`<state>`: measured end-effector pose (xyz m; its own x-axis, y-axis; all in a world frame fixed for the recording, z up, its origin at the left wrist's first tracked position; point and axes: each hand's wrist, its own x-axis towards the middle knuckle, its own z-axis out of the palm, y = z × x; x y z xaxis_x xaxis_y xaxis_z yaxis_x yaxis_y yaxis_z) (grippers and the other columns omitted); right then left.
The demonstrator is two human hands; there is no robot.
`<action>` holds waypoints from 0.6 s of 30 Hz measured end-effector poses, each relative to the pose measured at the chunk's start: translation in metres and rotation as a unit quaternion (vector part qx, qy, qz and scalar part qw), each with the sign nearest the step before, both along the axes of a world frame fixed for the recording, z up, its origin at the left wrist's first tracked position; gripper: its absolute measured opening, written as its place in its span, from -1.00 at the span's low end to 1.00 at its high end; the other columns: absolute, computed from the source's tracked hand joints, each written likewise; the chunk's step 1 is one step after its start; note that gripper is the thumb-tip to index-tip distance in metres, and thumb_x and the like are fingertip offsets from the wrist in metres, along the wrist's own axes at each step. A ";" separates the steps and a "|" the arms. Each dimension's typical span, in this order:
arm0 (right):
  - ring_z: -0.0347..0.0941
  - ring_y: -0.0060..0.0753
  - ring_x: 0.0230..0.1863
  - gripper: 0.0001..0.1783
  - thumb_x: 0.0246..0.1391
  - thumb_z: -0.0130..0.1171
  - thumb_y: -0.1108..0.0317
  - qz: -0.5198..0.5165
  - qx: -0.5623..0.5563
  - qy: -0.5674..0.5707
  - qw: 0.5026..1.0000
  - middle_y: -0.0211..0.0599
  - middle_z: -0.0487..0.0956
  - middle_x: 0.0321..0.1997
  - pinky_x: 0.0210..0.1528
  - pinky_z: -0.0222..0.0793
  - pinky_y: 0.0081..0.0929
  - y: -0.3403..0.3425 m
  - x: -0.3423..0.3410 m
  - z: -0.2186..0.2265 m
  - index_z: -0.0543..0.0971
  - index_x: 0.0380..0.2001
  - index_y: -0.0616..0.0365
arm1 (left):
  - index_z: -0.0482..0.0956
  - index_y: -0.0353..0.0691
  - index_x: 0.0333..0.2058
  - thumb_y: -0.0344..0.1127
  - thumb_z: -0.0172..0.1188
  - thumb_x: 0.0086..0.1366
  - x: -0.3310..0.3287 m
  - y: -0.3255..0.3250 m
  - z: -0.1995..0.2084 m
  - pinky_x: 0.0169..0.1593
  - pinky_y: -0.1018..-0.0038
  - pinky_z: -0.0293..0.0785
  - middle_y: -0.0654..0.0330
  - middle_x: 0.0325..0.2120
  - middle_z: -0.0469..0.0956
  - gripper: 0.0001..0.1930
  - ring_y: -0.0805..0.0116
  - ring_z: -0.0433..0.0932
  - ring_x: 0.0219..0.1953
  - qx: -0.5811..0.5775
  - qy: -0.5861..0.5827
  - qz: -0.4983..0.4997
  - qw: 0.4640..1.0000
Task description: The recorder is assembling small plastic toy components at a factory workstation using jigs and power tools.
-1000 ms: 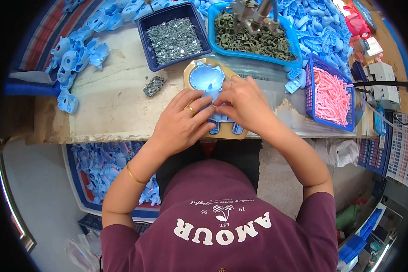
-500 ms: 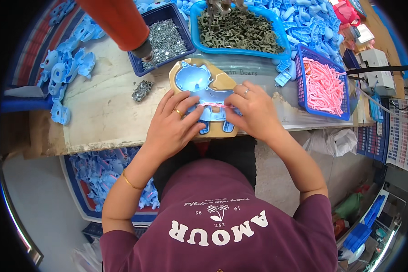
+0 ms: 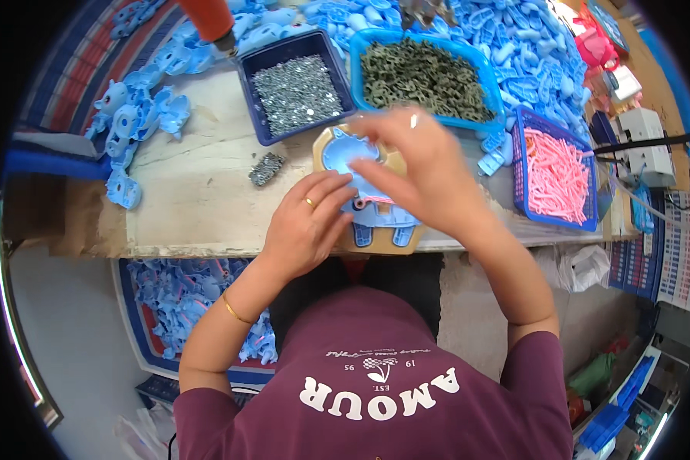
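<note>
While left hand (image 3: 310, 222) presses flat, fingers spread, on light blue plastic toy shell (image 3: 360, 180) seated in tan jig (image 3: 376, 238) at bench edge, right hand (image 3: 425, 172) hovers above shell (blurred; grip cannot tell). Tray of small screws (image 3: 295, 92) just beyond.

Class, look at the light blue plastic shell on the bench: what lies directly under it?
The blue shell sits in a tan wooden jig. Both hands, left and right, cover its middle, hiding what lies there.
</note>
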<state>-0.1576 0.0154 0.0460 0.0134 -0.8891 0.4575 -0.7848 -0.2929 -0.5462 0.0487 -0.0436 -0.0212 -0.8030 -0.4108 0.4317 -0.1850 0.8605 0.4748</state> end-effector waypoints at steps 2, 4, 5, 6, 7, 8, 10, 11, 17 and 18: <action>0.55 -0.31 -0.18 -0.52 0.09 0.35 0.26 0.014 -0.145 -0.065 0.987 -0.18 0.62 -0.25 -0.14 0.45 -0.40 -0.047 0.018 0.032 0.53 0.06 0.14 | 0.57 -0.26 -0.12 -0.48 0.26 0.19 -0.004 -0.012 0.004 -0.01 0.22 0.50 0.11 -0.14 0.60 -0.74 0.02 0.54 -0.06 0.001 0.068 0.031 0.997; 0.50 -0.12 0.01 -0.37 0.17 0.26 0.20 0.025 -0.217 -0.140 0.966 -0.02 0.59 -0.05 0.04 0.41 -0.31 -0.110 0.050 0.059 0.35 0.21 0.30 | 0.57 -0.25 -0.15 -0.49 0.25 0.19 0.002 -0.029 0.006 -0.04 0.22 0.50 0.13 -0.18 0.60 -0.77 0.04 0.54 -0.09 -0.024 0.053 0.081 0.995; 0.44 0.11 0.22 -0.22 0.24 0.21 0.12 0.010 -0.236 -0.162 0.958 0.11 0.55 0.14 0.23 0.35 -0.19 -0.141 0.062 0.069 0.21 0.33 0.40 | 0.57 -0.25 -0.18 -0.50 0.24 0.19 0.001 -0.039 0.006 -0.08 0.23 0.49 0.15 -0.22 0.61 -0.80 0.06 0.54 -0.13 -0.041 0.046 0.114 0.992; 0.44 0.19 0.21 -0.17 0.21 0.22 0.15 -0.006 -0.263 -0.164 0.951 0.17 0.54 0.14 0.23 0.35 -0.11 -0.181 0.072 0.072 0.13 0.38 0.37 | 0.58 -0.20 -0.25 -0.48 0.23 0.21 -0.001 -0.050 0.006 -0.14 0.24 0.48 0.19 -0.29 0.58 -0.88 0.10 0.51 -0.20 -0.050 0.048 0.126 0.990; 0.44 0.27 0.19 -0.11 0.19 0.23 0.18 -0.024 -0.288 -0.162 0.944 0.24 0.54 0.14 0.22 0.34 -0.04 -0.212 0.070 0.073 0.05 0.42 0.33 | 0.58 -0.20 -0.25 -0.48 0.23 0.21 -0.005 -0.060 0.006 -0.14 0.24 0.48 0.19 -0.29 0.58 -0.88 0.10 0.51 -0.20 -0.054 0.049 0.124 0.990; 0.44 0.27 0.19 -0.11 0.19 0.23 0.18 -0.021 -0.291 -0.163 0.943 0.24 0.54 0.14 0.22 0.34 -0.04 -0.229 0.063 0.073 0.05 0.42 0.33 | 0.58 -0.19 -0.28 -0.46 0.24 0.21 -0.005 -0.068 0.006 -0.16 0.26 0.47 0.21 -0.31 0.56 -0.90 0.11 0.50 -0.22 -0.093 0.028 0.152 0.984; 0.53 0.21 0.09 -0.19 0.17 0.25 0.18 0.030 -0.161 -0.220 0.962 0.23 0.58 0.04 0.13 0.40 -0.03 -0.247 0.053 0.077 0.17 0.37 0.26 | 0.61 -0.15 -0.35 -0.39 0.26 0.22 -0.003 -0.088 0.003 -0.18 0.29 0.44 0.25 -0.37 0.53 -0.97 0.16 0.48 -0.23 -0.149 0.002 0.190 0.970; 0.53 0.21 0.09 -0.19 0.17 0.25 0.18 0.036 -0.162 -0.219 0.962 0.23 0.58 0.04 0.13 0.40 -0.03 -0.246 0.051 0.072 0.17 0.37 0.26 | 0.61 -0.15 -0.35 -0.39 0.26 0.22 -0.004 -0.097 0.001 -0.18 0.29 0.44 0.25 -0.37 0.53 -0.97 0.16 0.48 -0.23 -0.151 0.004 0.196 0.969; 0.64 -0.18 -0.35 -0.51 0.14 0.30 0.26 0.033 -0.003 -0.217 0.976 -0.06 0.64 -0.34 -0.26 0.51 -0.31 -0.154 0.056 0.098 0.45 0.07 0.26 | 0.70 -0.12 -0.45 -0.16 0.38 0.14 -0.020 -0.137 0.000 -0.14 0.26 0.32 0.24 -0.33 0.58 -0.83 0.19 0.47 -0.21 -0.137 -0.152 0.183 0.962; 0.61 -0.30 -0.41 -0.53 0.13 0.31 0.27 0.031 0.016 -0.240 0.970 -0.13 0.63 -0.38 -0.31 0.50 -0.38 -0.146 0.057 0.098 0.47 0.04 0.26 | 0.70 -0.10 -0.49 -0.12 0.42 0.08 -0.029 -0.141 -0.001 -0.10 0.26 0.31 0.25 -0.36 0.60 -0.80 0.20 0.48 -0.18 -0.152 -0.162 0.176 0.959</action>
